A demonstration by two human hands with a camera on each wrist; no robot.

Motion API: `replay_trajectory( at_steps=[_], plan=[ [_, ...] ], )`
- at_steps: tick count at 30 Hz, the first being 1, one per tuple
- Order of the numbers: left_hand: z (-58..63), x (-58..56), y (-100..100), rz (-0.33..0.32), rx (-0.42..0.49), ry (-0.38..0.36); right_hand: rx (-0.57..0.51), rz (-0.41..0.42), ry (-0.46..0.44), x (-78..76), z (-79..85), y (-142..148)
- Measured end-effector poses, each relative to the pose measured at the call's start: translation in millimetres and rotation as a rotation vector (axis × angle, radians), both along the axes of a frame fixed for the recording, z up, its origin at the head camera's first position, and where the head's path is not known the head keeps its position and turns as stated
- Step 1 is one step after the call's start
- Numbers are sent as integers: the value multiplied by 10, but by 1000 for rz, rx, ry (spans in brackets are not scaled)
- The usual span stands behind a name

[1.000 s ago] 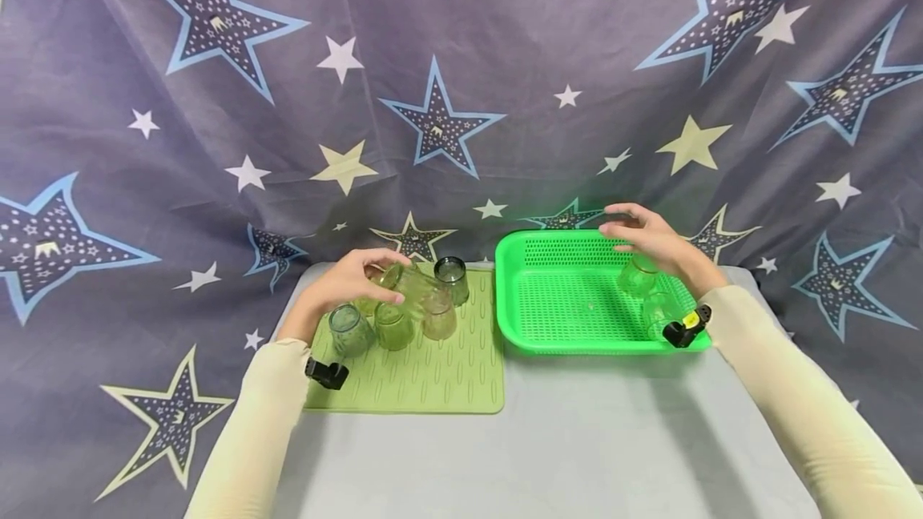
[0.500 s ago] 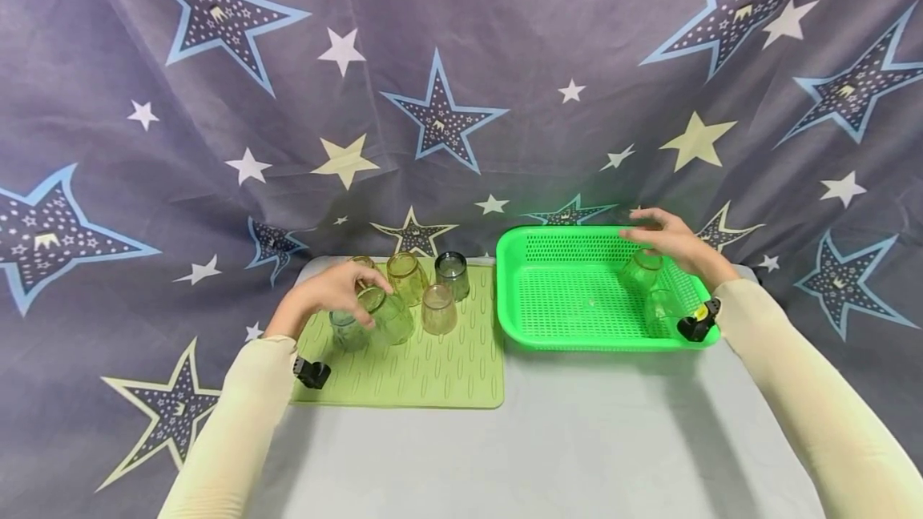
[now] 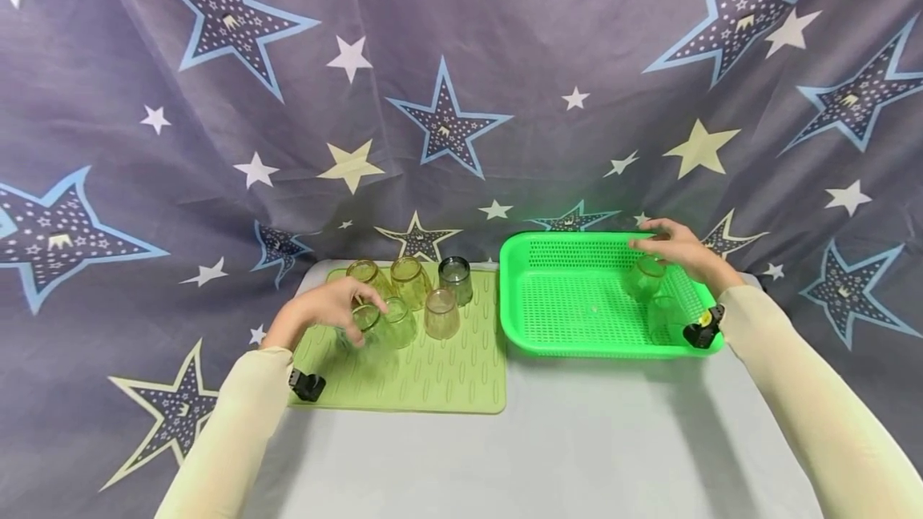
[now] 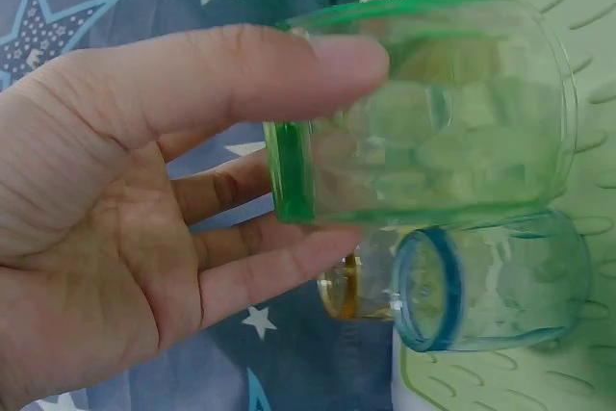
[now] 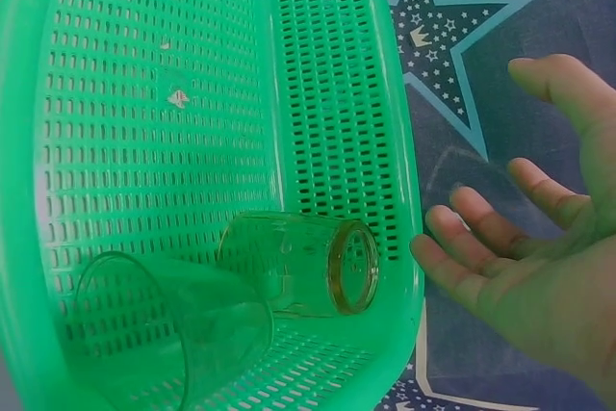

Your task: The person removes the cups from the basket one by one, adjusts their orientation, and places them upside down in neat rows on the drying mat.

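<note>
My left hand [image 3: 324, 307] grips a green-tinted glass [image 4: 452, 161] by its thick base, thumb along the near side, over the left part of the light green mat [image 3: 440, 379]. Right beside it, a blue-tinted glass [image 4: 520, 286] stands upside down. Another green glass [image 3: 401, 325], a pink one [image 3: 441, 315], a dark one [image 3: 457, 283] and two amber glasses [image 3: 413, 285] share the mat. At the far right rim of the bright green basket [image 3: 510, 295], my right hand [image 3: 681, 251] hovers with loosely bent fingers, holding nothing.
Inside the basket's right end are two glasses: one with an amber-tinted base [image 5: 298, 267] and a clear-looking one [image 5: 183, 334]. Mat and basket sit side by side on a white table [image 3: 548, 431]. A star-patterned cloth [image 3: 461, 102] hangs close behind them.
My left hand has carried its glass left and toward me, from above the back glasses to the mat's left part. My right hand has drifted slightly right, still without a hold on anything.
</note>
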State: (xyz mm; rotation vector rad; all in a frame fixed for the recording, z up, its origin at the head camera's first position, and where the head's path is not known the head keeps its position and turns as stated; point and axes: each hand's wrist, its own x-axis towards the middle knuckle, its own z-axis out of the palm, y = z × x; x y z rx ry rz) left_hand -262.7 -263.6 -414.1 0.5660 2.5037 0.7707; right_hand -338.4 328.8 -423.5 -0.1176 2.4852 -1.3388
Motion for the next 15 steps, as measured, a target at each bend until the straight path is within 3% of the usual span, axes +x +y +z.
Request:
replay_trajectory(
  at_steps=[9,15],
  plan=[
    [-228,31,-3,-22,-82,35,-13,17,-9,-21,-81,-33],
    [-338,27,-21,-4,-88,58,-9,42,-7,-21,-63,-78]
  ],
)
